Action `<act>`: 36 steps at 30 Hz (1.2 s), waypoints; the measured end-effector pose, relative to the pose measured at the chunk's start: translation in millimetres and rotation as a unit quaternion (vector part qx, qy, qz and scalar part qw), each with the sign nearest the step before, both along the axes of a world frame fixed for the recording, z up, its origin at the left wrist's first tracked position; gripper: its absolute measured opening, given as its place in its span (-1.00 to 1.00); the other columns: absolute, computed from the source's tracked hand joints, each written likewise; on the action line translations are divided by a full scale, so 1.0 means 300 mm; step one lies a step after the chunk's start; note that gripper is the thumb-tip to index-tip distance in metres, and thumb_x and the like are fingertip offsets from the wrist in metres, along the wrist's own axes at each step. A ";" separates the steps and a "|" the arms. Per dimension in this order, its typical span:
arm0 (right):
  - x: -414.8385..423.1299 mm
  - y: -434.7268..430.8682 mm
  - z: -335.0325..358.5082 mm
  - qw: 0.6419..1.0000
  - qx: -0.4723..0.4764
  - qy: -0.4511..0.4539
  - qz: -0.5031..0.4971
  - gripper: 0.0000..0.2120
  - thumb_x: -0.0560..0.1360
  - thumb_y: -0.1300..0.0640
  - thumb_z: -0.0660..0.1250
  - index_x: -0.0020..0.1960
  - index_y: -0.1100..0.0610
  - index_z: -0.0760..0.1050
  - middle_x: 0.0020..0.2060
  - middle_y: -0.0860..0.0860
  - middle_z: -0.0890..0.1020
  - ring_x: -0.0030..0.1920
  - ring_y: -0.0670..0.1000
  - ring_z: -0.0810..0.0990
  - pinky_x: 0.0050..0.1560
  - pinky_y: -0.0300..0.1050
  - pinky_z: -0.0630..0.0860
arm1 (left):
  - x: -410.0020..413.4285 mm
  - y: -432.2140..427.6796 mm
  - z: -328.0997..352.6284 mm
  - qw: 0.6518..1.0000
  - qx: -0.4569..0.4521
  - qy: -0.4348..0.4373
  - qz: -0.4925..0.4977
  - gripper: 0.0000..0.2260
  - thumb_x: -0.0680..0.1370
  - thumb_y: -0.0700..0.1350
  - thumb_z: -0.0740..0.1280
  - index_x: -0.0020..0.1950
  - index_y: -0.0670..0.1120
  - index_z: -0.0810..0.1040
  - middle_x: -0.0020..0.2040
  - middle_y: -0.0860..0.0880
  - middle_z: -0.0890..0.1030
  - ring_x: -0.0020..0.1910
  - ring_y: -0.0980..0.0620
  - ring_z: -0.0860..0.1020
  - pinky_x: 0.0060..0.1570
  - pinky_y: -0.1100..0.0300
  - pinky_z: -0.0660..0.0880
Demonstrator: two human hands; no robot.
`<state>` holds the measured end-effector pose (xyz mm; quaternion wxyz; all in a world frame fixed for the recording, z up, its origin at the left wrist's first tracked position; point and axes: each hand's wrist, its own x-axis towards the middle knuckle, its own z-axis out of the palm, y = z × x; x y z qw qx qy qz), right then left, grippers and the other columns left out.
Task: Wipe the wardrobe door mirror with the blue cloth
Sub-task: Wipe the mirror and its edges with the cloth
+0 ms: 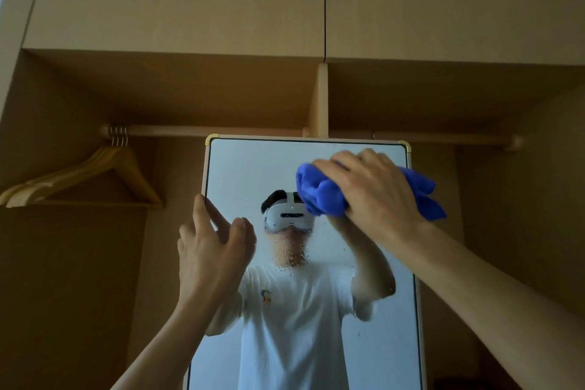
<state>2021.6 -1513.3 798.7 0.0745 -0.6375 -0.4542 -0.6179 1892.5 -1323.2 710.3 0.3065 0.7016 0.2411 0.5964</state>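
Note:
A tall mirror (247, 168) in a pale frame with brass corners stands in front of an open wooden wardrobe. Water droplets speckle its glass around the middle. My right hand (373, 190) grips a bunched blue cloth (319, 196) and presses it against the upper right part of the glass. My left hand (212, 250) holds the mirror's left edge, thumb on the frame and fingers curled loosely over the glass. The glass reflects a person in a white T-shirt wearing a headset.
A wooden rail (221, 130) runs across the wardrobe behind the mirror's top. Several wooden hangers (95, 174) hang at its left end. Closed upper cabinet doors (190, 0) sit above, and a vertical divider (322, 98) splits the wardrobe.

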 end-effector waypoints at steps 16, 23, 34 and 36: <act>0.105 -0.119 -0.095 0.999 0.003 0.035 0.010 -0.69 0.52 0.16 0.21 0.23 0.01 0.52 -0.06 -0.03 0.59 -0.09 0.10 0.52 0.02 0.09 0.46 | 0.005 -0.027 0.003 0.999 0.003 0.018 0.029 -0.27 0.64 0.17 0.24 0.67 0.06 -0.08 0.56 -0.20 0.23 0.53 -0.26 0.24 0.40 -0.29 0.35; 0.098 -0.159 -0.017 0.999 0.039 0.019 -0.025 -0.59 0.49 0.13 0.36 0.33 0.03 0.48 0.06 0.02 0.61 -0.03 0.15 0.56 -0.01 0.08 0.45 | 0.001 -0.047 0.004 0.999 0.002 0.024 0.031 -0.26 0.64 0.14 0.25 0.68 0.03 -0.09 0.56 -0.23 0.22 0.54 -0.28 0.22 0.40 -0.31 0.34; 0.102 -0.178 0.000 0.991 0.109 0.069 -0.038 -0.62 0.38 0.18 0.42 0.19 0.08 0.51 -0.11 0.05 0.60 -0.16 0.14 0.57 -0.24 -0.05 0.40 | 0.007 -0.041 0.001 0.999 0.004 0.024 0.042 -0.27 0.64 0.16 0.24 0.68 0.03 -0.09 0.59 -0.18 0.22 0.55 -0.26 0.24 0.42 -0.29 0.35; 0.093 -0.184 -0.039 0.989 0.104 0.087 -0.051 -0.61 0.38 0.15 0.40 0.20 0.07 0.46 -0.12 0.03 0.57 -0.18 0.09 0.54 -0.29 -0.10 0.35 | 0.011 -0.039 0.000 0.999 0.004 0.025 0.044 -0.27 0.64 0.16 0.24 0.68 0.03 -0.09 0.59 -0.19 0.22 0.55 -0.26 0.22 0.42 -0.28 0.34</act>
